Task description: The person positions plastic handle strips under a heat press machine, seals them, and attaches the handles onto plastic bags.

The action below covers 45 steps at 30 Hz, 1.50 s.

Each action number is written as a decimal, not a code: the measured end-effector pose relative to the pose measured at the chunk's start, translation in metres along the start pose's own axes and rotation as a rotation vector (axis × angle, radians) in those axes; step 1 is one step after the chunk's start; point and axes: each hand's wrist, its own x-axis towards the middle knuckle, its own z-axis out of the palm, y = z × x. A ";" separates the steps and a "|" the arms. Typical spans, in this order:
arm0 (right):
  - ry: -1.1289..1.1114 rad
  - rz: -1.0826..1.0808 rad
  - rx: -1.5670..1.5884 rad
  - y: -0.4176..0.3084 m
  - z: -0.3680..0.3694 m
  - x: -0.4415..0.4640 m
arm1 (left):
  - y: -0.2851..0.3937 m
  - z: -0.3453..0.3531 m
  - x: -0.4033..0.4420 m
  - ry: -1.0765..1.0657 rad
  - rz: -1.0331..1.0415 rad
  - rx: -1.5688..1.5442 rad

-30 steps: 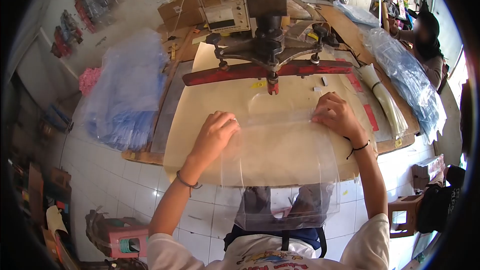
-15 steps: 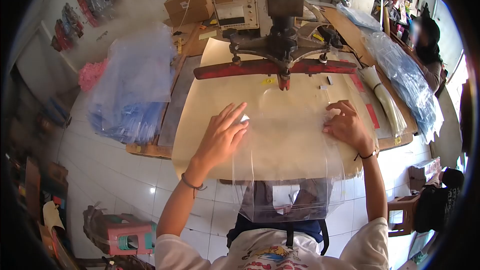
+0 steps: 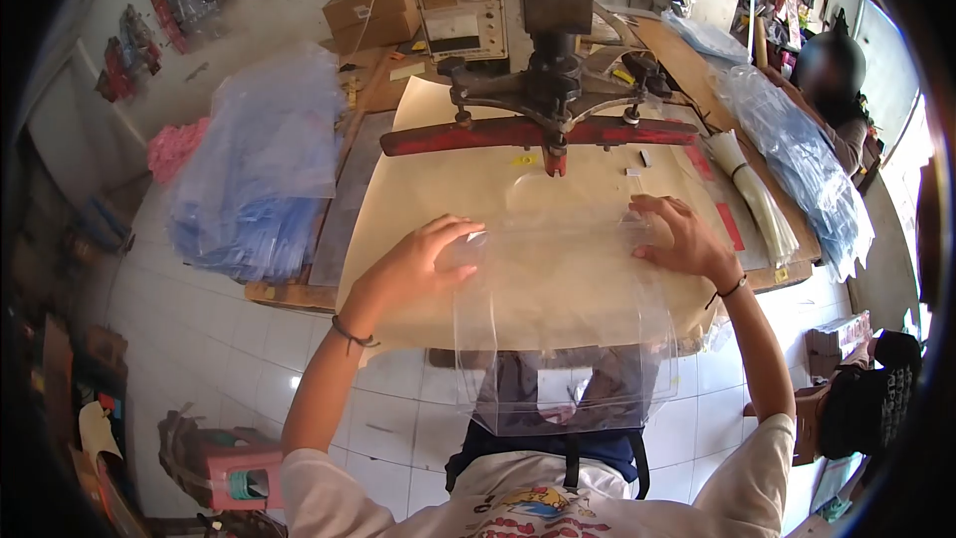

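Note:
A clear plastic bag (image 3: pixel 568 299) lies on the tan sheet (image 3: pixel 398 189), and its near end hangs over the table edge above my lap. My left hand (image 3: pixel 423 257) is at the bag's upper left corner, thumb and fingers apart, with a small white piece (image 3: pixel 476 236) by the fingertips. At the upper right corner, my right hand (image 3: pixel 682 239) curves around the plastic, its thumb and fingertips also spread. Beyond both hands, a press head with a long red bar (image 3: pixel 448 136) hangs above the sheet.
Stacked bluish plastic sheets (image 3: pixel 254 169) lie at left, near a pink bundle (image 3: pixel 174 149). At right are a tied bundle of pale strips (image 3: pixel 752 194) and a pile of plastic (image 3: pixel 797 159). Another person (image 3: pixel 832 80) is at far right. A pink stool (image 3: pixel 244 473) stands below.
My left hand has turned from lying flat along the bag's edge to a spread thumb-and-finger shape at its corner. My right hand's curled fingers have opened out. The view has shifted slightly.

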 end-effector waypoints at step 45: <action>0.323 -0.178 0.363 -0.078 -0.017 -0.033 | 0.077 -0.003 -0.039 0.474 0.162 -0.530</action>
